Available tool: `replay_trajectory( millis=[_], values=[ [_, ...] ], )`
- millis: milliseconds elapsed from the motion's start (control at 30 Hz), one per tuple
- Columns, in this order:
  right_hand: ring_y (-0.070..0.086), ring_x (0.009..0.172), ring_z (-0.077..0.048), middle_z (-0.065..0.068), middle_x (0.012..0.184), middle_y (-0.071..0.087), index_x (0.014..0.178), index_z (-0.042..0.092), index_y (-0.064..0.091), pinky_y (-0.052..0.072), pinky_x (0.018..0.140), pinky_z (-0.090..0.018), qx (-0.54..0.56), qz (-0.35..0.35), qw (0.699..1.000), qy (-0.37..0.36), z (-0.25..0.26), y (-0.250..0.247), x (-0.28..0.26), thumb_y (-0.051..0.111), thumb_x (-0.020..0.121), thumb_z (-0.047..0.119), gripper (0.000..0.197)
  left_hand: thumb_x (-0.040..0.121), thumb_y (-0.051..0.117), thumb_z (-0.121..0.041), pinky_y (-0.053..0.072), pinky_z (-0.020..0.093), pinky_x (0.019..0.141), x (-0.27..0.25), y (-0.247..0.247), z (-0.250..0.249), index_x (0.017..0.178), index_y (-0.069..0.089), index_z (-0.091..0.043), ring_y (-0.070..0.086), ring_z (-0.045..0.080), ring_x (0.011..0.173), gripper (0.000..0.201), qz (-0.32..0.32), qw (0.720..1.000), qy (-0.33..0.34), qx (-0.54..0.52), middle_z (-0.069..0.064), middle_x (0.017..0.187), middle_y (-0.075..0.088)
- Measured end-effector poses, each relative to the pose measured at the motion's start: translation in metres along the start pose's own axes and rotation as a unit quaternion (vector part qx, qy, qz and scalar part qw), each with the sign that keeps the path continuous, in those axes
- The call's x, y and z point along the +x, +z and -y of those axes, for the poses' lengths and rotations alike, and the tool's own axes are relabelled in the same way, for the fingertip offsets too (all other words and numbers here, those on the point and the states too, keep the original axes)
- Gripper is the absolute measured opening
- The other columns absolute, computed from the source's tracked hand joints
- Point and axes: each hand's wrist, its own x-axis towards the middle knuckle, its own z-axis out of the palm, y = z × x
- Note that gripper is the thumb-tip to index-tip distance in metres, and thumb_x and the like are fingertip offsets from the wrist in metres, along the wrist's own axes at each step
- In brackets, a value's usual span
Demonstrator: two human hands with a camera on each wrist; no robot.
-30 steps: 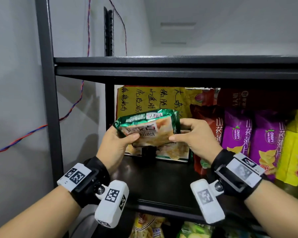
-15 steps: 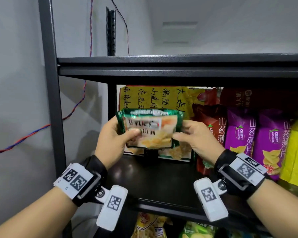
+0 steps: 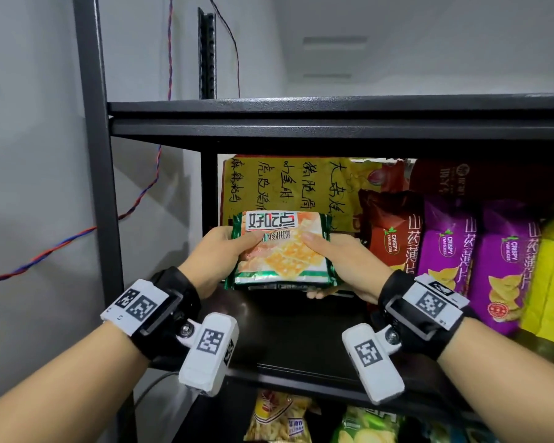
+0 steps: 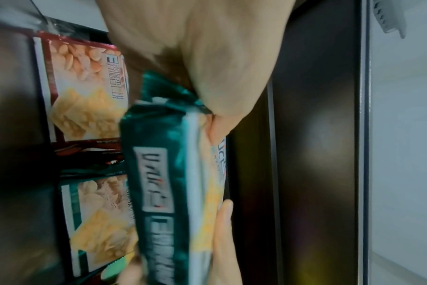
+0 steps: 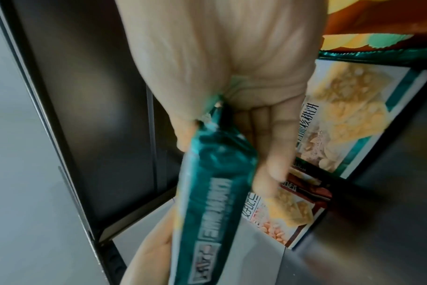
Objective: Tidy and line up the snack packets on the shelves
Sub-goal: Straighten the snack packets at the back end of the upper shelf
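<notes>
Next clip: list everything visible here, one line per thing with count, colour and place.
Held cracker packet: one, green-edged, upright above the shelf, between both hands.
Cracker packets behind it: two seen from the wrists, one red-edged, one green-edged, at the shelf's back.
Yellow bag: one, handwritten characters, back of shelf.
Yam slice bags: one red-brown, two purple, one yellow, standing in a row to the right.
Dark red bag: one, back right.
Lower bags: at least two, yellow and green, shelf below.
Rack: one, black metal.
Twisted wire: red-blue, on the left wall.
Wrist cameras: two, white with black straps.
Left hand: grips the packet's left edge.
Right hand: grips its right edge.
</notes>
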Motion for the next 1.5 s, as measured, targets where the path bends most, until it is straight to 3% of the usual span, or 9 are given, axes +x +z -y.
replay_trajectory(
  millis=[67, 167, 300, 433, 533, 733, 967, 1233, 1500],
  values=[
    [0.072, 0.081, -0.037, -0.022, 0.095, 0.069, 0.109, 0.01, 0.064, 0.058, 0.081, -0.052, -0.015, -0.017, 0.999, 0.023, -0.005, -0.002, 0.005, 0.05, 0.096, 0.053, 0.048, 0.098, 0.064, -0.017, 0.055, 0.047, 0.088, 0.004, -0.006, 0.003, 0.108, 0.07, -0.01, 0.07, 0.029, 0.086, 0.014, -0.006, 0.999, 0.015, 0.033, 0.019, 0.102, 0.075],
    [0.061, 0.075, -0.025, -0.017, 0.088, 0.058, 0.12, 0.005, 0.059, 0.051, 0.081, -0.034, -0.093, -0.102, 0.989, 0.056, -0.014, -0.01, 0.014, 0.056, 0.095, 0.048, 0.05, 0.098, 0.062, -0.01, 0.052, 0.041, 0.063, 0.006, -0.021, 0.008, 0.105, 0.063, -0.012, 0.059, 0.029, 0.066, 0.008, 0.001, 0.994, 0.01, 0.108, 0.014, 0.078, 0.071],
    [0.057, 0.055, -0.016, -0.001, 0.057, 0.059, 0.073, 0.011, 0.053, 0.042, 0.051, -0.025, -0.196, -0.186, 0.962, 0.037, -0.019, -0.018, 0.022, 0.068, 0.089, 0.036, 0.033, 0.093, 0.068, -0.003, 0.057, 0.041, 0.068, 0.007, -0.032, 0.02, 0.109, 0.059, -0.012, 0.066, 0.034, 0.078, 0.021, -0.033, 0.984, -0.015, 0.175, 0.018, 0.093, 0.074],
    [0.057, 0.066, -0.021, -0.007, 0.08, 0.058, 0.094, 0.006, 0.053, 0.042, 0.055, -0.027, -0.255, -0.222, 0.94, 0.037, -0.021, -0.015, 0.03, 0.071, 0.087, 0.03, 0.031, 0.086, 0.075, -0.005, 0.049, 0.018, 0.054, 0.012, -0.042, 0.026, 0.106, 0.055, -0.018, 0.068, 0.01, 0.078, 0.032, -0.114, 0.954, 0.01, 0.278, -0.006, 0.092, 0.07],
    [0.059, 0.104, -0.032, -0.017, 0.122, 0.055, 0.12, 0.002, 0.051, 0.052, 0.085, -0.037, -0.361, -0.24, 0.901, 0.026, -0.019, -0.012, 0.038, 0.07, 0.087, 0.03, 0.048, 0.081, 0.078, -0.004, 0.042, 0.016, 0.045, 0.014, -0.048, 0.027, 0.101, 0.051, -0.019, 0.061, 0.003, 0.071, 0.036, -0.14, 0.933, 0.012, 0.33, -0.011, 0.085, 0.064],
    [0.037, 0.126, -0.037, -0.017, 0.122, 0.055, 0.113, 0.006, 0.053, 0.041, 0.096, -0.043, -0.563, -0.191, 0.804, 0.009, -0.003, -0.002, 0.055, 0.06, 0.089, 0.019, 0.028, 0.084, 0.075, 0.001, 0.058, 0.057, 0.08, 0.015, -0.053, 0.029, 0.098, 0.039, -0.014, 0.069, 0.042, 0.094, 0.041, -0.168, 0.959, -0.013, 0.227, 0.02, 0.104, 0.059],
    [0.041, 0.124, -0.034, -0.011, 0.126, 0.054, 0.115, 0.016, 0.063, 0.034, 0.102, -0.045, -0.727, -0.151, 0.669, 0.031, 0.004, 0.008, 0.062, 0.061, 0.082, 0.022, 0.034, 0.086, 0.077, -0.014, 0.043, 0.032, 0.079, 0.014, -0.054, 0.027, 0.097, 0.049, -0.017, 0.054, 0.016, 0.08, 0.03, -0.198, 0.902, 0.023, 0.383, 0.011, 0.11, 0.054],
    [0.057, 0.078, -0.031, -0.009, 0.09, 0.061, 0.084, 0.012, 0.047, 0.046, 0.065, -0.035, -0.641, -0.122, 0.757, -0.018, 0.015, 0.004, 0.043, 0.065, 0.087, 0.012, 0.019, 0.083, 0.08, -0.031, 0.036, 0.041, 0.1, 0.006, -0.042, 0.015, 0.113, 0.056, -0.015, 0.041, 0.034, 0.123, 0.041, -0.189, 0.86, 0.067, 0.469, 0.015, 0.123, 0.054],
    [0.061, 0.103, -0.029, -0.009, 0.115, 0.065, 0.112, 0.009, 0.065, 0.053, 0.079, -0.037, -0.553, -0.06, 0.83, -0.048, 0.037, 0.0, 0.016, 0.087, 0.067, 0.036, 0.057, 0.067, 0.079, -0.058, 0.033, 0.022, 0.096, -0.013, 0.015, -0.013, 0.124, 0.056, -0.021, 0.044, 0.009, 0.121, 0.072, -0.071, 0.9, 0.174, 0.393, -0.005, 0.129, 0.055]
  ],
)
